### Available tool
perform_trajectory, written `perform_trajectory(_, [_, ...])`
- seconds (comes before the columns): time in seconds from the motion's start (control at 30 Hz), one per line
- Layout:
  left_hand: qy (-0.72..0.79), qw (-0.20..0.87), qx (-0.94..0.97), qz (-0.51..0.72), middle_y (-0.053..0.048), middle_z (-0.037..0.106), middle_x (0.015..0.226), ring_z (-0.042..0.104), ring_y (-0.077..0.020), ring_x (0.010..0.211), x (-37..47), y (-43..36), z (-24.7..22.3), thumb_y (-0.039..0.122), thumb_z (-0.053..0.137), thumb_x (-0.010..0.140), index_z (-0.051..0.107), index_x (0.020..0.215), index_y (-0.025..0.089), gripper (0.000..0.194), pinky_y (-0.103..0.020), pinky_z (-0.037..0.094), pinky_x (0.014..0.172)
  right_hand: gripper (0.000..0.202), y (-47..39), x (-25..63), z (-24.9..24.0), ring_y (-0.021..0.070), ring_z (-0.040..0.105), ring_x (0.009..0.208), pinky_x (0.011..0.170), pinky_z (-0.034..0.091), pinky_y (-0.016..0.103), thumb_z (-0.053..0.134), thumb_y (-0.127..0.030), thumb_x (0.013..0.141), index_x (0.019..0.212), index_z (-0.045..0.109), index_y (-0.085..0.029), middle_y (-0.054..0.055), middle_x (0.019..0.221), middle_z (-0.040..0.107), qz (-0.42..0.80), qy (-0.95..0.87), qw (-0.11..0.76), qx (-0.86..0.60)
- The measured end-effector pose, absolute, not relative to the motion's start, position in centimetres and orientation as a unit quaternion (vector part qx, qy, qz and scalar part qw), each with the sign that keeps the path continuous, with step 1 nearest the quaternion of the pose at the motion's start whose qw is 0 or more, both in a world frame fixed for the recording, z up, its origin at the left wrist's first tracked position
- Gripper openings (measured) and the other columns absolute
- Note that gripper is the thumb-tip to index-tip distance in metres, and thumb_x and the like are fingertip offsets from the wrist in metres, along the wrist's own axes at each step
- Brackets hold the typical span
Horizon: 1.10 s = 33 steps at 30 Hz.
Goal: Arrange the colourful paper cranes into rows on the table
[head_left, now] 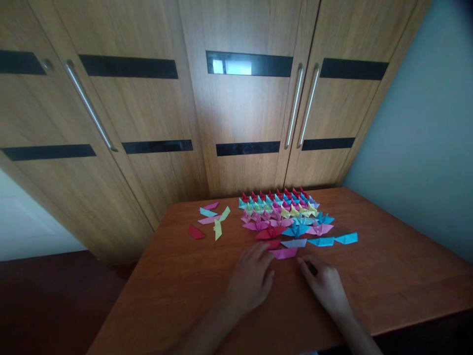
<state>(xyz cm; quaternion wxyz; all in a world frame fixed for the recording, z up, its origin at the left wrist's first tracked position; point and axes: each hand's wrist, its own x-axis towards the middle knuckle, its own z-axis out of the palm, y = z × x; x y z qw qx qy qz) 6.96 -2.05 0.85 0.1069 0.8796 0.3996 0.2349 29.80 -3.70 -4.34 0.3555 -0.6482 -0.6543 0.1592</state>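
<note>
My left hand (253,276) lies over the table with its fingers stretched forward and the thumb apart. Its fingertips reach the red folded paper (272,244) and the left end of a pink folded paper strip (284,253). Just off that strip's right end is my right hand (325,283), its fingers curled and the thumb and index tips close together; I see nothing between them. Behind the pink strip lie a lavender folded strip (294,243) and two blue folded strips, one beside the lavender strip (321,241) and one farther right (346,238).
Rows of folded paper cranes (271,231) in several colours fill the table's back middle. Loose folded papers, including a red one (196,231) and a yellow one (218,230), lie at the left. Behind the brown table (166,276) stands a wooden wardrobe (244,113).
</note>
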Motion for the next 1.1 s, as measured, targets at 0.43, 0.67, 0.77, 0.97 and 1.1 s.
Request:
perform_trajectory(0.43, [0.654, -0.036, 0.729, 0.201, -0.012, 0.051, 0.129, 0.048, -0.0252, 0.118, -10.1, 6.9, -0.8, 0.027, 0.045, 0.086, 0.053, 0.119, 0.014, 0.037, -0.039, 0.036, 0.103, 0.027, -3.9, 21.4, -2.3, 0.0153, 0.061, 0.076, 0.070, 0.042, 0.025, 0.039, -0.030, 0.089, 0.081, 0.064, -0.022, 0.002, 0.081, 0.067, 0.182, -0.766, 0.260, -0.560])
perform_trajectory(0.67, [0.670, -0.030, 0.729, 0.135, -0.010, 0.046, 0.137, 0.043, -0.0261, 0.124, -11.5, 7.5, -2.0, 0.034, 0.039, 0.089, 0.053, 0.123, 0.021, 0.039, -0.043, 0.035, 0.100, 0.025, -3.7, 21.2, -2.7, 0.0144, 0.059, 0.071, 0.066, 0.040, 0.024, 0.040, -0.029, 0.089, 0.078, 0.062, -0.021, 0.001, 0.077, 0.065, 0.175, -0.762, 0.263, -0.565])
perform_trajectory(0.77, [0.660, -0.030, 0.738, 0.136, -0.009, 0.048, 0.136, 0.043, -0.0253, 0.124, -11.5, 7.3, -2.0, 0.034, 0.038, 0.090, 0.055, 0.121, 0.022, 0.037, -0.043, 0.034, 0.100, 0.026, -3.7, 21.3, -2.8, 0.0149, 0.059, 0.071, 0.066, 0.040, 0.024, 0.040, -0.029, 0.089, 0.077, 0.061, -0.021, 0.001, 0.077, 0.065, 0.176, -0.761, 0.266, -0.565])
perform_trajectory(0.97, [0.644, -0.001, 0.745, 0.173, -0.007, 0.057, 0.122, 0.052, -0.0233, 0.113, -12.1, 6.8, -2.0, 0.031, 0.045, 0.085, 0.056, 0.114, 0.021, 0.033, -0.037, 0.037, 0.098, 0.025, -3.8, 21.2, -2.9, 0.0154, 0.059, 0.073, 0.068, 0.041, 0.024, 0.040, -0.030, 0.089, 0.079, 0.062, -0.021, 0.001, 0.079, 0.066, 0.178, -0.757, 0.266, -0.570])
perform_trajectory(1.1, [0.627, 0.004, 0.757, 0.186, -0.008, 0.059, 0.115, 0.055, -0.0221, 0.107, -12.2, 6.5, -1.9, 0.026, 0.046, 0.081, 0.058, 0.107, 0.018, 0.029, -0.034, 0.039, 0.096, 0.026, -3.8, 21.3, -2.9, 0.0153, 0.060, 0.074, 0.068, 0.041, 0.025, 0.040, -0.029, 0.089, 0.079, 0.062, -0.021, 0.001, 0.080, 0.066, 0.179, -0.758, 0.266, -0.568])
